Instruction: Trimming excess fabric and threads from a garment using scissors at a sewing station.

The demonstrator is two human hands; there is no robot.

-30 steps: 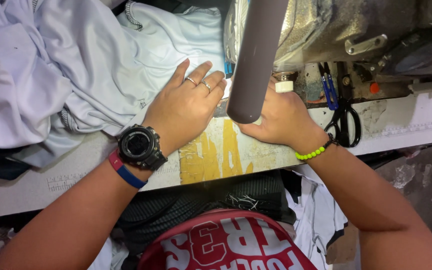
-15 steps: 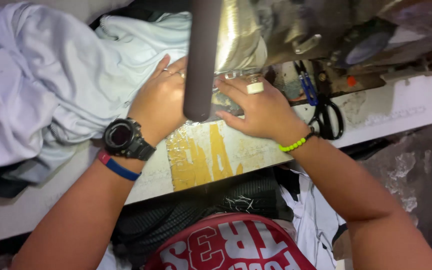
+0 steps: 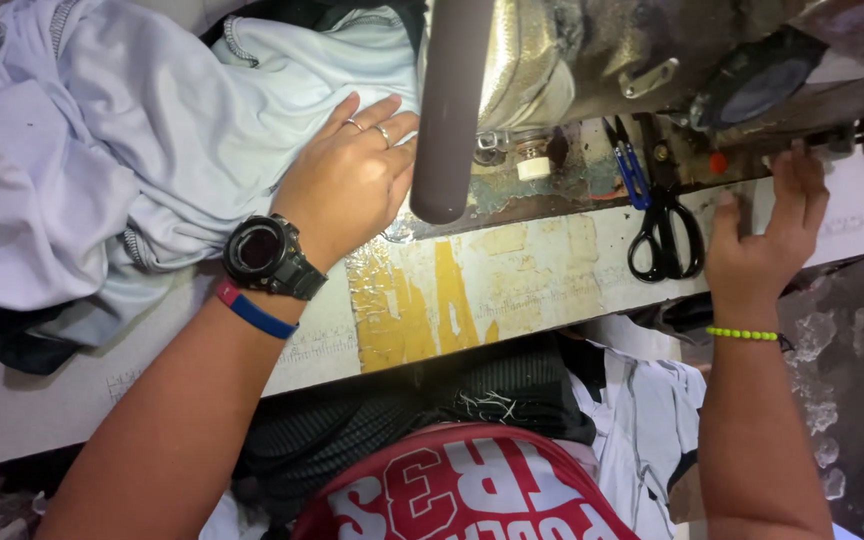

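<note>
Pale blue knit fabric (image 3: 202, 130) lies bunched under our left hand (image 3: 347, 185), which rests flat and spread on it, fingers together and pointing toward the sewing machine (image 3: 592, 50); it grips nothing, only presses the cloth down, seemingly to keep it smooth and steady near the needle area. That wrist carries a black digital watch (image 3: 264, 255) and a blue and red band (image 3: 250, 312). Our right hand (image 3: 762, 240) is well apart, out at the right end of the machine bed, fingers open and extended, tips touching the edge beneath the machine's dark round wheel (image 3: 752, 85); it holds nothing. A green bead bracelet (image 3: 742, 333) circles that wrist. Between the hands, black scissors (image 3: 664, 235) lie on the bed beside blue-handled snips (image 3: 632, 170), within easy reach. A grey tube (image 3: 449, 110) crosses close to the camera. The white tabletop (image 3: 552, 270) is worn, patched with yellowed tape (image 3: 412, 300). More cloth (image 3: 642, 430) hangs below, above a rough floor (image 3: 842, 350).
</note>
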